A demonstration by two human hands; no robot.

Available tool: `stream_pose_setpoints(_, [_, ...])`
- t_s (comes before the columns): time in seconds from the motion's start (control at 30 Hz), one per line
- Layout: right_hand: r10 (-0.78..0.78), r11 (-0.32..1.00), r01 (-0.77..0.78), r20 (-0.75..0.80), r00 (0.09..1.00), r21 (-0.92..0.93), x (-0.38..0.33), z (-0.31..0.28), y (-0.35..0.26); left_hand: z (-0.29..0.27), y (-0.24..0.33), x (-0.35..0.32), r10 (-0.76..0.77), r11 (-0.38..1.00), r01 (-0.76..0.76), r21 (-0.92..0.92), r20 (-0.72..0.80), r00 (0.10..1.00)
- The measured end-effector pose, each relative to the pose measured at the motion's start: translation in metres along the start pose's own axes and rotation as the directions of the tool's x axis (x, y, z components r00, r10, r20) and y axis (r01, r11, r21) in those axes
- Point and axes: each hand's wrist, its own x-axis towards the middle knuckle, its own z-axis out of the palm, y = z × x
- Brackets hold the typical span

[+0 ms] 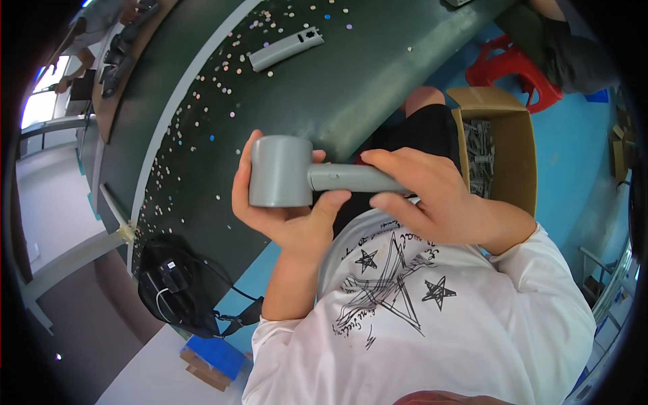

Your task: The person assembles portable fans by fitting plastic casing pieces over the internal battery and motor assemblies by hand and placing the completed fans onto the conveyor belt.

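Note:
A grey plastic hair dryer housing is held up in front of my chest, with its round barrel to the left and its handle pointing right. My left hand cups the barrel from behind and below, its thumb near the joint with the handle. My right hand grips the handle's far end between thumb and fingers. On the dark green table beyond lies a separate grey handle shell with small cut-outs at one end.
Many small round coloured dots lie scattered over the table's left part. A black bag rests at the near left edge. To my right stands an open cardboard box of grey parts, with a red stool beyond it. Other people are partly visible at the far edges.

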Motion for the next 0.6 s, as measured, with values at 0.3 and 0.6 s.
stream_pose_setpoints(0.3, [-0.352, 0.931, 0.359, 0.109, 0.930, -0.062, 0.021, -0.013, 0.009, -0.005, 0.010, 0.012, 0.057, 0.997, -0.064, 0.044, 0.141, 0.988])
stream_pose_setpoints(0.6, [-0.292, 0.953, 0.300, 0.144, 0.946, -0.034, 0.019, -0.010, 0.017, -0.006, 0.013, 0.024, 0.069, 0.955, -0.142, 0.261, 0.271, 0.960])
